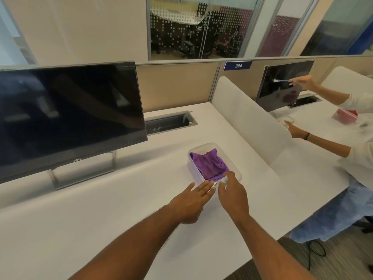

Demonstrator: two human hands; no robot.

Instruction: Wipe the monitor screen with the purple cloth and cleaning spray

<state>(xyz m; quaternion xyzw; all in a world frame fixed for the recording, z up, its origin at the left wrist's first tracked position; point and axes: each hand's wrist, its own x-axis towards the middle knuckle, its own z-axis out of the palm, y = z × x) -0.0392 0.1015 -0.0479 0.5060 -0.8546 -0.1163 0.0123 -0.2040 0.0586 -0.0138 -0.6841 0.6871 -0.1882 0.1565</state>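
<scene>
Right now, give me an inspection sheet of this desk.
Surface: white desk, mostly bare.
Job's things: purple cloth bunched in a clear tub; monitor dark, upright; spray bottle not clearly seen.
Clutter: nothing seen.
Hands: left hand flat at the tub's near edge; right hand at its near corner, around something small and white.
Cables: black cable on the floor.
Surroundings: white divider; a neighbour cleaning a second monitor.
</scene>
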